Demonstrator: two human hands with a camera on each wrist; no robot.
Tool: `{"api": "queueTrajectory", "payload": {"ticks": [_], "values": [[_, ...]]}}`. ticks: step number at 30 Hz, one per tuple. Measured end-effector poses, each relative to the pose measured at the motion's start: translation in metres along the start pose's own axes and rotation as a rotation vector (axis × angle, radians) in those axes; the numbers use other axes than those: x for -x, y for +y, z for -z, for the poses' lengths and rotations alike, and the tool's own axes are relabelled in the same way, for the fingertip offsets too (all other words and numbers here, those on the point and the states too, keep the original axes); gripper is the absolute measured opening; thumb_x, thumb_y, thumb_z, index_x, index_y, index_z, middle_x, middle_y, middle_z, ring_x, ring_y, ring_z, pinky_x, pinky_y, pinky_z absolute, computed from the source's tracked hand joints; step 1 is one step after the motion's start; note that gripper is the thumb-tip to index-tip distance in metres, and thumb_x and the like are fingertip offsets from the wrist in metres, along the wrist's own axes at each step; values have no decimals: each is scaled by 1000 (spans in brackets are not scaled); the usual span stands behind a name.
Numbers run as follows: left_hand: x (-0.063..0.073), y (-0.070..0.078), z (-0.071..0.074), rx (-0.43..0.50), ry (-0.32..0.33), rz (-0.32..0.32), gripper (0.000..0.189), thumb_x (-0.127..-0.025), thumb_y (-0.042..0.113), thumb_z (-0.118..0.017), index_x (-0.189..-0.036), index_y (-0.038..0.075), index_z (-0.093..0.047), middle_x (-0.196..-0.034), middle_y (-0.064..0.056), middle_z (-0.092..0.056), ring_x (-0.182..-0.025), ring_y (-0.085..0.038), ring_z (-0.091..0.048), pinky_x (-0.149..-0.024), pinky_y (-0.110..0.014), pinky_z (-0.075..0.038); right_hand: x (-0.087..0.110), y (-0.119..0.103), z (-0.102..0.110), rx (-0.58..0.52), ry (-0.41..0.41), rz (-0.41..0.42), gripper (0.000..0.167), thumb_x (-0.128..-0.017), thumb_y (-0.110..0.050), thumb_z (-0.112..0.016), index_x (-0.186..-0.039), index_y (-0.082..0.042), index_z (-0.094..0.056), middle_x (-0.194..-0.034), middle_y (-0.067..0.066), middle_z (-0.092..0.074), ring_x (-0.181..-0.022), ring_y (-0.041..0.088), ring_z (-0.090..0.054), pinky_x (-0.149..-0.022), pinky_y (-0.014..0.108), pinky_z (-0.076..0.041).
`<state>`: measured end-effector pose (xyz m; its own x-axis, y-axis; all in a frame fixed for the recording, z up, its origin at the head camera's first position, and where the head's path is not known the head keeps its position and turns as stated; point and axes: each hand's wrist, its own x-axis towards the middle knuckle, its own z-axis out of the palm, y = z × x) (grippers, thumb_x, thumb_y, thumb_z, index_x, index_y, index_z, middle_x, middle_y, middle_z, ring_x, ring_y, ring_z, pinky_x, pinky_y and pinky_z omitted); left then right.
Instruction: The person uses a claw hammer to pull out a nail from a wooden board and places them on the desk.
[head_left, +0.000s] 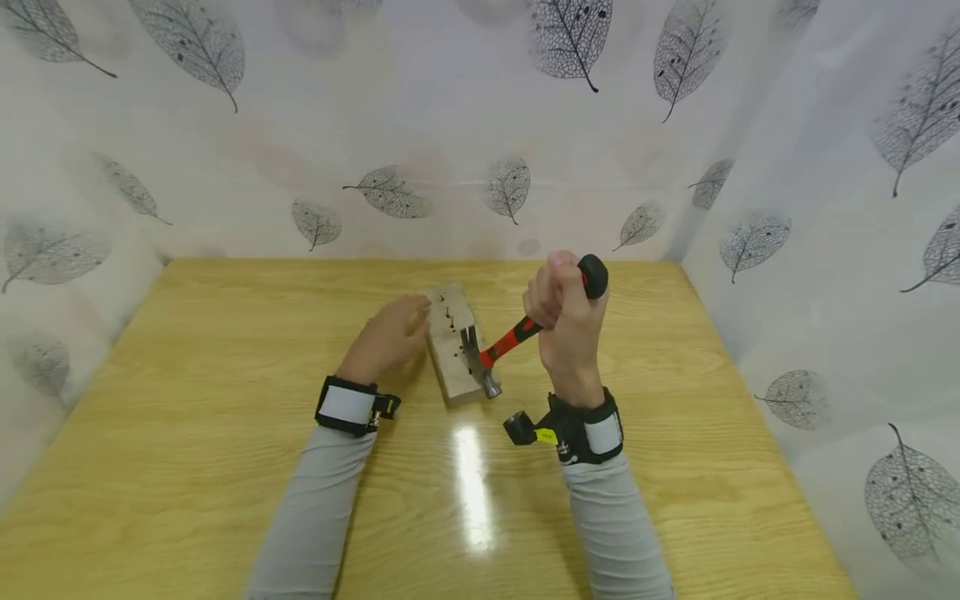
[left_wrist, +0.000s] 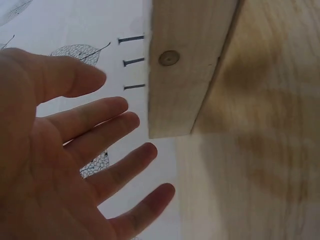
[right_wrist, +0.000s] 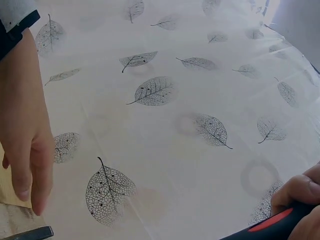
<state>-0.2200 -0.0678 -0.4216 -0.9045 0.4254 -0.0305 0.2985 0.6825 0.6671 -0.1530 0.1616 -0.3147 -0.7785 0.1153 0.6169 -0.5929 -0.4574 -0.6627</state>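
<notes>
A pale wooden block lies on the table, with several nails standing out of its top. In the left wrist view, three nails project from one face of the block, and a round knot marks another face. My left hand is beside the block's left side, fingers spread and relaxed, holding nothing. My right hand grips a claw hammer by its black and red handle. The hammer's metal head overlaps the block's near right part in the head view.
The light wood-grain table reaches back to a white sheet printed with leaves, which also hangs along both sides. Each wrist wears a black strap with a small camera on it.
</notes>
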Motion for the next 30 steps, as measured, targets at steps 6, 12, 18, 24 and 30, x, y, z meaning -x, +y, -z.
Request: {"api": "queueTrajectory", "payload": {"ticks": [6,12,18,24,30], "values": [[1,0,1,-33,-6,5,48,-104,20,-52,-148,2,-49,-157,-17,-44,-147,-38,-37,-122,-52,-27,-10,5,-7,18,14,10,44,-99,-6,-41,-58,-14,-28,-48,-5,-22,-36,8,-17,-35,25,-11],[0,-3,-3,-19,-15,17,48,-104,20,-54,-149,6,-49,-159,-14,-42,-148,-36,-36,-122,-51,-25,-17,12,-12,30,33,-36,42,-101,-7,-45,-61,-13,-32,-50,-5,-24,-38,8,-18,-36,26,-11],[0,-1,-6,-22,-11,19,48,-103,21,-54,-149,8,-50,-159,-11,-42,-148,-33,-37,-123,-48,-26,-23,25,-13,85,85,-45,37,-101,-11,-49,-67,-12,-37,-52,-4,-25,-39,9,-18,-39,28,-11],[1,3,-4,-28,-12,22,47,-102,16,-54,-148,7,-52,-159,-11,-43,-148,-33,-37,-123,-47,-26,-40,39,-19,145,123,-118,37,-101,-16,-53,-67,-15,-40,-52,-7,-27,-41,9,-17,-40,26,-12],[2,0,-3,-19,-16,37,46,-102,15,-56,-147,7,-53,-158,-9,-44,-148,-32,-37,-123,-46,-27,-60,65,-25,208,129,-209,45,-103,-20,-54,-61,-15,-40,-50,-7,-27,-39,10,-16,-40,25,-14]]}}
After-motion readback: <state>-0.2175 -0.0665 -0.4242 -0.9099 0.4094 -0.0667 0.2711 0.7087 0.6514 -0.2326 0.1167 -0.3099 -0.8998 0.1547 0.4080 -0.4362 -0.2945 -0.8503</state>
